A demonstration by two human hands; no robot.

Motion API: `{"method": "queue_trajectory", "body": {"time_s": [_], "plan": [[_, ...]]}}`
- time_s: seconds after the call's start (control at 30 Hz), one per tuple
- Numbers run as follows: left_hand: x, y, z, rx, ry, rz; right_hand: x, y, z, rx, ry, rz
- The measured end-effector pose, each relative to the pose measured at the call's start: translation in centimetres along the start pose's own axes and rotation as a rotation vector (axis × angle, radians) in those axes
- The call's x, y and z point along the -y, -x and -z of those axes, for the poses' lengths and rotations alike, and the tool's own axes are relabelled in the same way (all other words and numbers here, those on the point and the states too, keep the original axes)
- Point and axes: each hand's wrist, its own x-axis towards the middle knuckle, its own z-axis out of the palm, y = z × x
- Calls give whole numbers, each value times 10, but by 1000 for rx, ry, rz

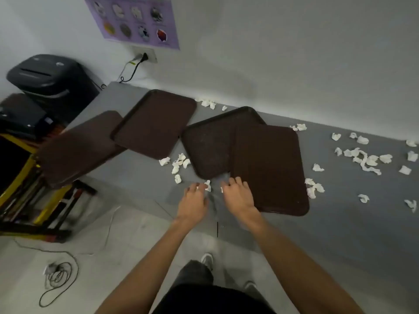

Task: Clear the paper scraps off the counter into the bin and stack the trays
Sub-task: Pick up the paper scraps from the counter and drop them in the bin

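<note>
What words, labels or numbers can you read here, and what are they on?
None can be read.
Purple poster: captions under its pictures, too blurred to read.
Black machine: pale marks on its top, too small to read.
Brown trays: no text visible.

A single wide-angle head camera looks steeply forward and down from standing height over the grey bench (340, 223), wall beyond, floor below.
</note>
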Motion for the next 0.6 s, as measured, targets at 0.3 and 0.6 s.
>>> {"method": "queue_trajectory", "body": {"time_s": [0.3, 0.6], "plan": [[15, -42, -25, 210, -185, -158, 24, -9, -21, 7, -3, -86], [43, -42, -32, 88, -67, -245, 44, 6, -33, -14, -117, -155]]}}
